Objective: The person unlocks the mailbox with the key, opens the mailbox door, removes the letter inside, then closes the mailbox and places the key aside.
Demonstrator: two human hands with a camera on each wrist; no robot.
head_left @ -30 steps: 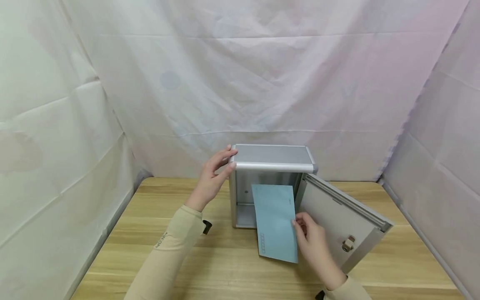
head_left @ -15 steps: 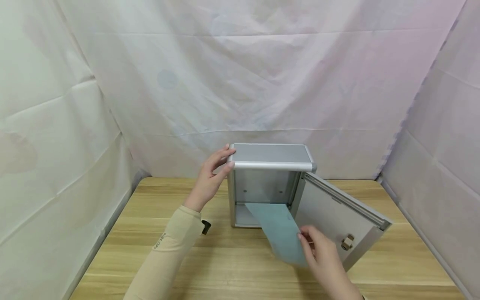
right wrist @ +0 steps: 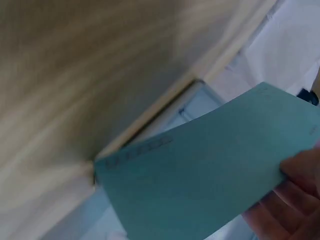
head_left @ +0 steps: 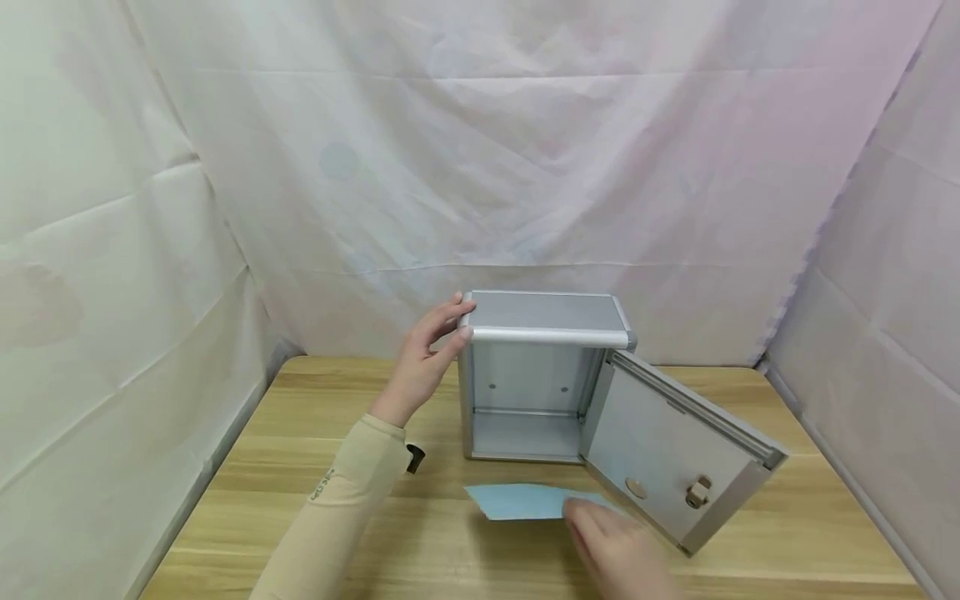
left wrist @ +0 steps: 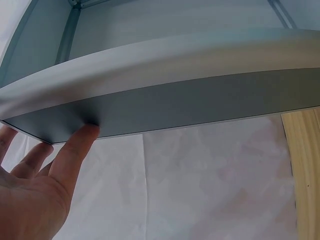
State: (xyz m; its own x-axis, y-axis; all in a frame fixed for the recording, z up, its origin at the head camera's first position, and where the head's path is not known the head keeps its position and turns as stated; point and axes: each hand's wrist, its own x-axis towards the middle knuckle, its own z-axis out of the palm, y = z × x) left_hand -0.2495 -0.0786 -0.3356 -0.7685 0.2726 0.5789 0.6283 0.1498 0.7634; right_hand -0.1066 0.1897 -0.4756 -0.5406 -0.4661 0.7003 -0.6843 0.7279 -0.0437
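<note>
A silver-grey metal mailbox stands upright on the wooden table, its front facing me and its door swung out to the right. My left hand grips the box's upper left corner; in the left wrist view the fingers press against the grey panel. Low in front of the box, my right hand pinches a light blue envelope by its edge. The right wrist view shows the envelope broadside, with a row of small printed squares and the thumb lying over it.
On the door's inner face are a cam lock and a small oval mark. The wooden table runs back to pale cloth hangings behind and at both sides. A black strap end hangs by the left wrist.
The right hand has drawn the envelope out of the box, toward me and down, turning it nearly edge-on. The left hand keeps its place on the corner, and the door stays swung out.
</note>
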